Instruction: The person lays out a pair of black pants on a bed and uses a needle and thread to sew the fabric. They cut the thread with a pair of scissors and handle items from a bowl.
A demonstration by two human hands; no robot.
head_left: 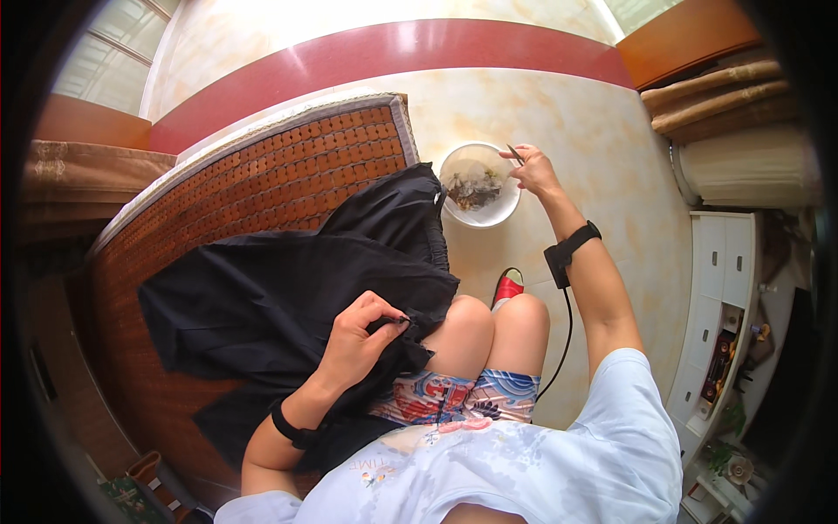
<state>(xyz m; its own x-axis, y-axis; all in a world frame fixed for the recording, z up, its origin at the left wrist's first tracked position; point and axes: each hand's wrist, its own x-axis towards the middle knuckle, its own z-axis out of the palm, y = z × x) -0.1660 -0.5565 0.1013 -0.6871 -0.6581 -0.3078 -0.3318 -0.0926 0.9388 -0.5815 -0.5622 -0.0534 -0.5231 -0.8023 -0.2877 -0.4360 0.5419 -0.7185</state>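
My left hand [358, 341] is closed in a pinch on a black cloth garment [288, 288], which is draped over the woven mat and my lap. The garment has a gathered edge on its right side. My right hand [534, 173] is raised over a white bin [480, 150] on the floor, its fingers closed on a thin metal tool [515, 155], too small to make out fully. Dark and pale scraps [474, 188] lie inside the bin.
I sit on a bed edge with a brown woven mat [271, 162]. A red slipper [511, 281] is on the tiled floor [602, 140]. A white cabinet [716, 262] stands at right. Curtains [716, 87] hang at both sides. A cord runs from my right armband.
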